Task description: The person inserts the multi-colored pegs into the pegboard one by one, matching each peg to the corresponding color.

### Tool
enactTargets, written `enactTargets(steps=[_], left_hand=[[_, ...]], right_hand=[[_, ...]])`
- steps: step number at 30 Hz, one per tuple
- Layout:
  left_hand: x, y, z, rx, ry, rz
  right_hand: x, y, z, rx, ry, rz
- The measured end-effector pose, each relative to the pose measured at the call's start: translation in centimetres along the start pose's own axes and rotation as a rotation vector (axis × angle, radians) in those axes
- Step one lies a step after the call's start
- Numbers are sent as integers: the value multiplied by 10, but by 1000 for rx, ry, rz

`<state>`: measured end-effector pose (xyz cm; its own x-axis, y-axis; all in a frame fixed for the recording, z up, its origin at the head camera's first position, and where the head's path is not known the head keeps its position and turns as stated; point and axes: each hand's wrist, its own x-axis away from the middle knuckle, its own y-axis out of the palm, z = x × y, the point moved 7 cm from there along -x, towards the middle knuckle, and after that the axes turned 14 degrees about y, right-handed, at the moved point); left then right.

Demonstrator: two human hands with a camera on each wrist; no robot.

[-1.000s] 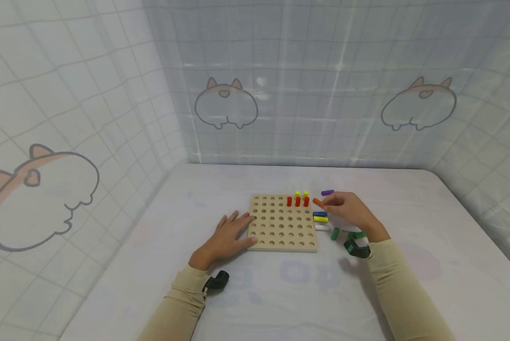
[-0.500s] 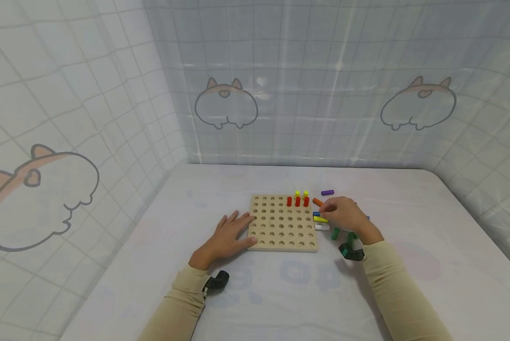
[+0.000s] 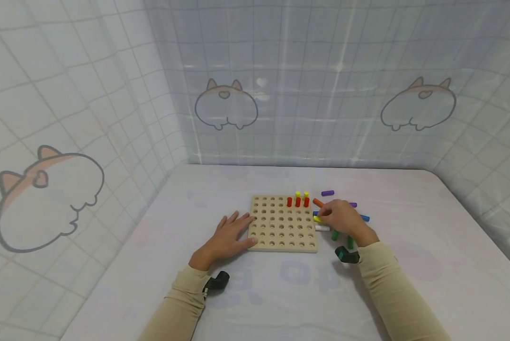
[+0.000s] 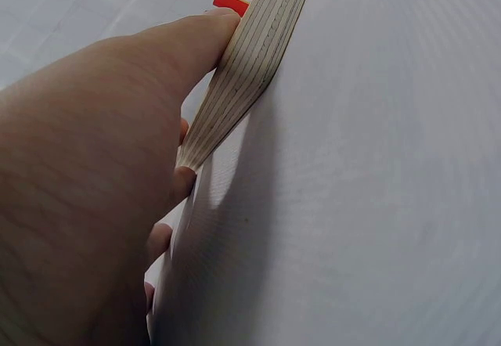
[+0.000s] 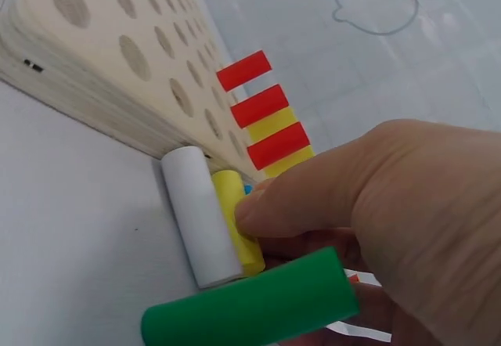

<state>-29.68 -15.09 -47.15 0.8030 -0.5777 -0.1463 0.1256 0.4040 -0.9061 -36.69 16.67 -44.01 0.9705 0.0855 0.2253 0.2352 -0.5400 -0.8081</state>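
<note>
Head view first: the left hand [image 3: 225, 239] lies palm down with spread, relaxed fingers, gripping nothing, fingertips on the left edge of the wooden board [image 3: 282, 247] and thumb by its near-left corner. Across at the board's right edge, the right hand [image 3: 343, 220] arches over, fingers curled, pinching the yellow peg [image 3: 317, 219]. A second ago it was up by the orange peg [image 3: 317, 202]; now it's nearer the worktop's front edge, and its shift uncovers a purple peg [image 3: 353, 204] and a blue peg [image 3: 365, 218]. The left hand hasn't budged.

Over to the left wrist, which alone gives us the board's layered side: thumb pressed on the rim, red pegs [image 4: 231, 3] poking up past its tip.

And the right wrist, in close! Thumb on the yellow peg, curled fingers behind. It lies on the worktop just off the board's right edge, right alongside the white peg [image 5: 202, 219], something the head view half hides. A green peg [image 5: 250, 303] lies across the foreground.
</note>
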Motion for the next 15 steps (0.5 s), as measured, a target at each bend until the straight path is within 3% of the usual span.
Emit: enactTargets(steps=[15], left_hand=[[0,-1,0,3,-1,4]], right_hand=[[1,0,-1,58,-27,4]])
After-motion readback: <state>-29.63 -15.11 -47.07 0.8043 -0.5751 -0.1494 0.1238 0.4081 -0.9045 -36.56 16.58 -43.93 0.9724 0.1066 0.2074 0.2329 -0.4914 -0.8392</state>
